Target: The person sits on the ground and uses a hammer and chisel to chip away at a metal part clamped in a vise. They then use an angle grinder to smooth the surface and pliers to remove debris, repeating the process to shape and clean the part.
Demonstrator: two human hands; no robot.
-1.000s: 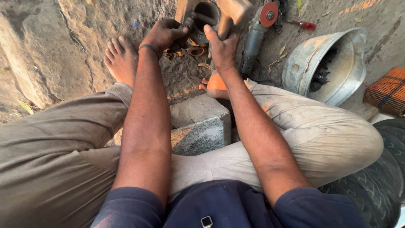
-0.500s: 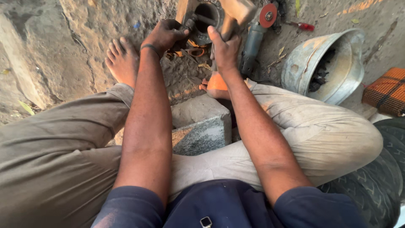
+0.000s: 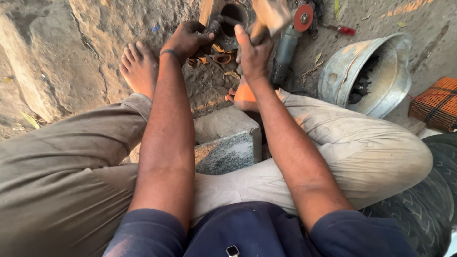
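Note:
My left hand [image 3: 188, 39] grips a dark metal part [image 3: 232, 21], a round ring-shaped piece, set against a wooden block [image 3: 208, 10] on the dirt ground at the top of the view. My right hand [image 3: 253, 50] is closed around the handle of a hammer [image 3: 270, 15], whose blurred head is raised just above and to the right of the metal part. My bare left foot [image 3: 139, 66] rests on the ground beside my left hand. I sit with my legs spread around a grey stone block [image 3: 223, 143].
An angle grinder [image 3: 289, 40] with a red disc lies right of the hammer. A tipped metal bucket [image 3: 376, 71] holds dark lumps. A red-handled tool [image 3: 343, 30] lies beyond it, an orange mesh item [image 3: 437, 104] at the right edge, a tyre [image 3: 428, 204] under my right leg.
My right hand has lifted the hammer higher, so its head is now up near the top edge. My left hand stays on the metal part.

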